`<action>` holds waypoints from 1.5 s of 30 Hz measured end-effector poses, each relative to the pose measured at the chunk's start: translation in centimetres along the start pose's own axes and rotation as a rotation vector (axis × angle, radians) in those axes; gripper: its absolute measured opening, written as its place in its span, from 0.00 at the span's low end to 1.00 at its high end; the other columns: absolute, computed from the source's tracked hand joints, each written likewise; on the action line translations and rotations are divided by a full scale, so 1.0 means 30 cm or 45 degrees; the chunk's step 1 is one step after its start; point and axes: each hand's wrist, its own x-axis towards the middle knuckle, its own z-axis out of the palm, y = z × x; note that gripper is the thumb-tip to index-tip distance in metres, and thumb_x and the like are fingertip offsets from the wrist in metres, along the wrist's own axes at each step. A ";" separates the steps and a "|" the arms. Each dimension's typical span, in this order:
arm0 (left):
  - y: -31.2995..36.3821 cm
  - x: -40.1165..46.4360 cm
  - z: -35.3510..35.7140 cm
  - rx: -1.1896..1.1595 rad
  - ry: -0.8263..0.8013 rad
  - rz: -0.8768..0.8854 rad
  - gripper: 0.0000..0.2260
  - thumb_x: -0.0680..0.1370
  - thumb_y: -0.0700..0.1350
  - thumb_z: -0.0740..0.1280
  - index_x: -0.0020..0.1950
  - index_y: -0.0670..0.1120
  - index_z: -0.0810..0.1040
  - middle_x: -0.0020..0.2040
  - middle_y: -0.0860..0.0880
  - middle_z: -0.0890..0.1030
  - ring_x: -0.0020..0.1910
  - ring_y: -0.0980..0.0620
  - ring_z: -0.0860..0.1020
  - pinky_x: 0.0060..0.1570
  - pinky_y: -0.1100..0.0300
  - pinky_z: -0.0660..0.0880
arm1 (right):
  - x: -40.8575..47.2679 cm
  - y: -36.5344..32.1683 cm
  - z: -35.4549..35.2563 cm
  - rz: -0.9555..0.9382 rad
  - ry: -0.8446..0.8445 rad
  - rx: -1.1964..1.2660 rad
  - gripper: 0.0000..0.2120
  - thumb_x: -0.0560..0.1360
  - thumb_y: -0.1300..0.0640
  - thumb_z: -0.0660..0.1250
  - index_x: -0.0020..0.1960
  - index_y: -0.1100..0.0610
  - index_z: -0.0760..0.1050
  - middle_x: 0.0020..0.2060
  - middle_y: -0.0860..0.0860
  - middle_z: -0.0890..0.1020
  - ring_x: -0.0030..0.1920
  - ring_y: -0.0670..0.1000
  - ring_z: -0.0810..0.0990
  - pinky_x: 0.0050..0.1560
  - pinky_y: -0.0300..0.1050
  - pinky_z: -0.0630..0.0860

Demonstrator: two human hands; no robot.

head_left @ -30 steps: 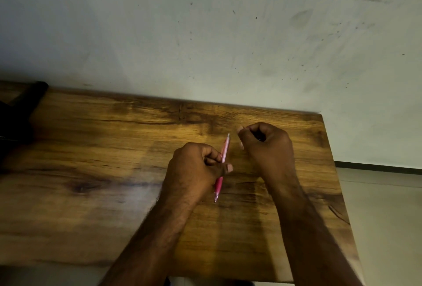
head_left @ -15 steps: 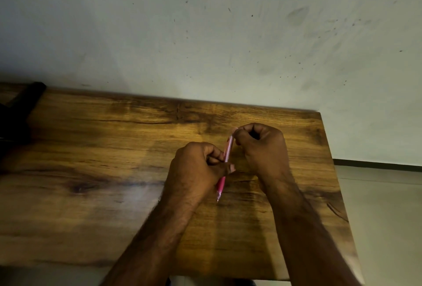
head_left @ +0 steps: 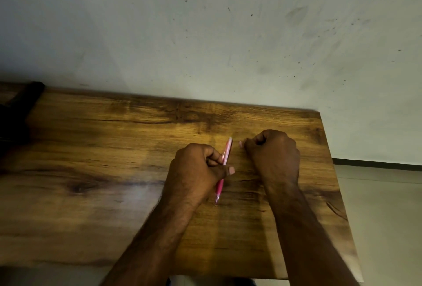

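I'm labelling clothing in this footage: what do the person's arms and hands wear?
Both forearms are bare and hairy down to the frame's edge; no sleeves show. The left hand and right hand are ungloved, with no watch, bracelet or ring visible.

Wooden table (head_left: 114,171), dark-streaked grain, black object (head_left: 20,107) at far-left edge.

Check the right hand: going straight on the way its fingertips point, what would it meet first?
Probably the top end of the pink pen, which the left hand grips. A small gap separates it from the right hand, though depth is unclear.
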 end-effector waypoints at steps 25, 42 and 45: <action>0.017 -0.013 0.021 0.003 -0.016 0.054 0.08 0.70 0.42 0.79 0.48 0.50 0.85 0.36 0.53 0.84 0.35 0.58 0.84 0.40 0.53 0.85 | -0.064 -0.005 -0.056 -0.035 -0.659 0.323 0.10 0.77 0.54 0.72 0.39 0.58 0.85 0.32 0.53 0.87 0.35 0.53 0.87 0.34 0.44 0.80; -0.028 0.012 -0.055 0.342 0.236 -0.158 0.13 0.66 0.54 0.82 0.39 0.53 0.79 0.37 0.55 0.81 0.39 0.56 0.80 0.38 0.57 0.79 | -0.052 -0.004 -0.012 -0.178 -0.460 -0.171 0.13 0.71 0.42 0.77 0.38 0.51 0.83 0.37 0.47 0.85 0.41 0.48 0.84 0.43 0.46 0.81; -0.026 0.009 -0.049 0.376 0.207 -0.168 0.13 0.67 0.55 0.81 0.38 0.52 0.79 0.36 0.55 0.81 0.38 0.57 0.79 0.38 0.58 0.78 | -0.051 -0.006 -0.013 -0.178 -0.435 -0.182 0.16 0.71 0.39 0.76 0.37 0.51 0.82 0.36 0.48 0.84 0.39 0.48 0.83 0.41 0.46 0.80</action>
